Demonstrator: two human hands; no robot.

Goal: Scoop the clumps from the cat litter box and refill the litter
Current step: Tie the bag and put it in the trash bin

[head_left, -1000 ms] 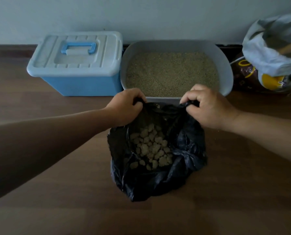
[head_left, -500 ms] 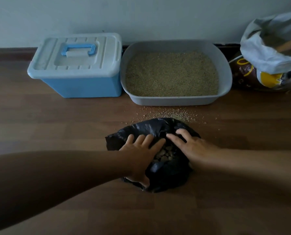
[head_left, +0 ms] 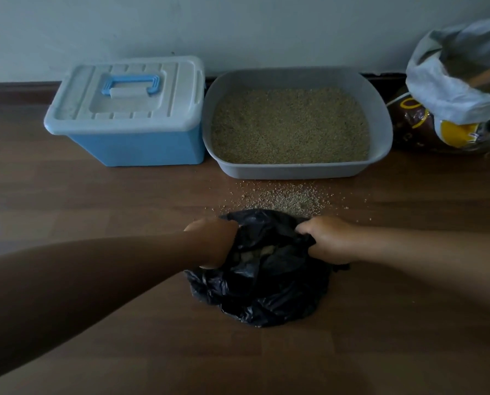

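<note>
low in the frame centre, our left hand (head_left: 212, 242) and right hand (head_left: 328, 240) each grip bunched rim of the black bag (head_left: 266, 292) on the floor, below the litter box (head_left: 295, 169). we should gather evenly, keeping clumps (head_left: 255, 255) inside.

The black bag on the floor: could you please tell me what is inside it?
Pale clumps show through the black bag's narrow opening; folded plastic hides the rest.

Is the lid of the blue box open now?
No, the lid sits closed on the blue box, its handle lying flat on top.
</note>
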